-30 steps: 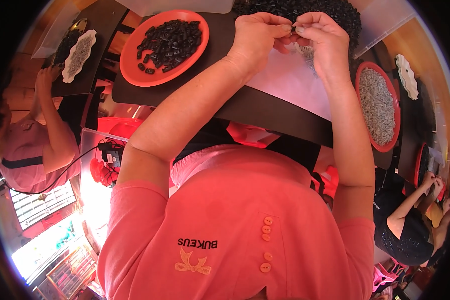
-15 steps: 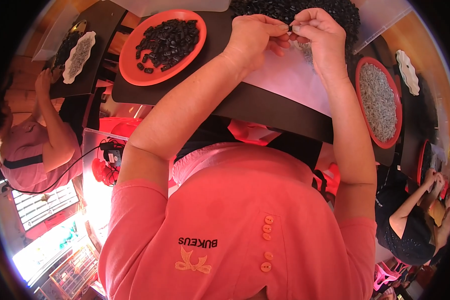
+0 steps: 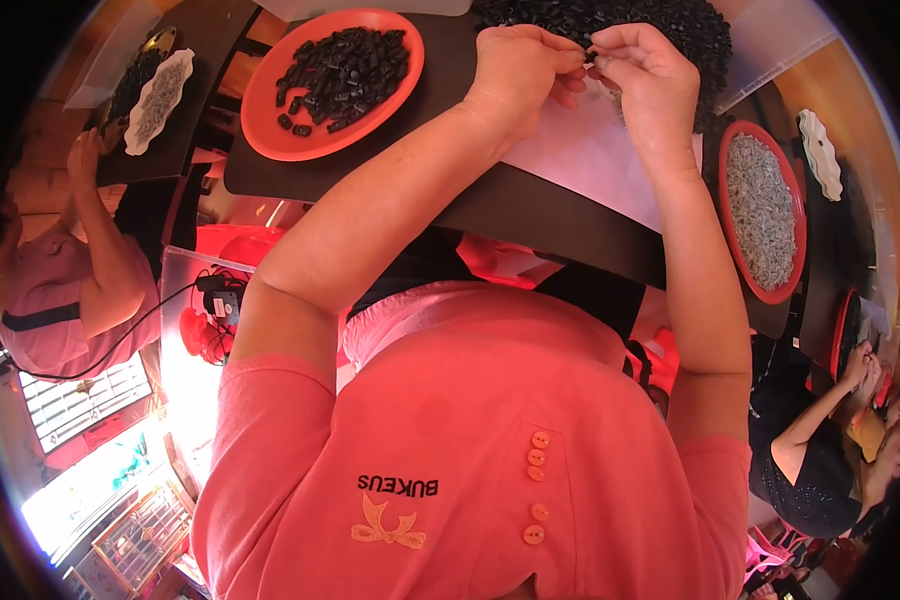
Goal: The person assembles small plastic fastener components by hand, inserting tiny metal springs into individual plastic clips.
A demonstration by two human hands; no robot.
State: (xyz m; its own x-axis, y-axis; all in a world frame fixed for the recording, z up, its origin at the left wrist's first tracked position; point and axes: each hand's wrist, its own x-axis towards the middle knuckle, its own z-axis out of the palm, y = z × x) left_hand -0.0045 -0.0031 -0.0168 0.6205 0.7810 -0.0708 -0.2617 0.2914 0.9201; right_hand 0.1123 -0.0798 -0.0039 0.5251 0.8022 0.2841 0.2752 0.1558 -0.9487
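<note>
Above the far part of the table, my left hand (image 3: 520, 80) and my right hand (image 3: 658, 90) meet fingertip to fingertip. Both are closed in a pinch on a small black piece (image 3: 591, 57), mostly hidden by the fingers. Beneath them lies a pale sheet (image 3: 580, 155). Just beyond, a big heap of small black pieces (image 3: 695, 35) spreads over the table. To the left, an orange-red plate (image 3: 260, 115) carries similar black pieces (image 3: 345, 80). Right of my right forearm, another orange-red plate (image 3: 732, 235) is filled with tiny silvery-grey parts (image 3: 762, 205).
The dark table (image 3: 560, 220) has its near edge under my forearms. A clear plastic bin (image 3: 785, 60) stands at the far right, near a white wavy-edged dish (image 3: 820, 155). Co-workers sit at left (image 3: 70, 290) and right (image 3: 810, 450). A wavy-edged dish of grey parts (image 3: 160, 100) lies far left.
The whole view has shifted a little. My hands stay together at the small black piece, with only slight finger movement.
</note>
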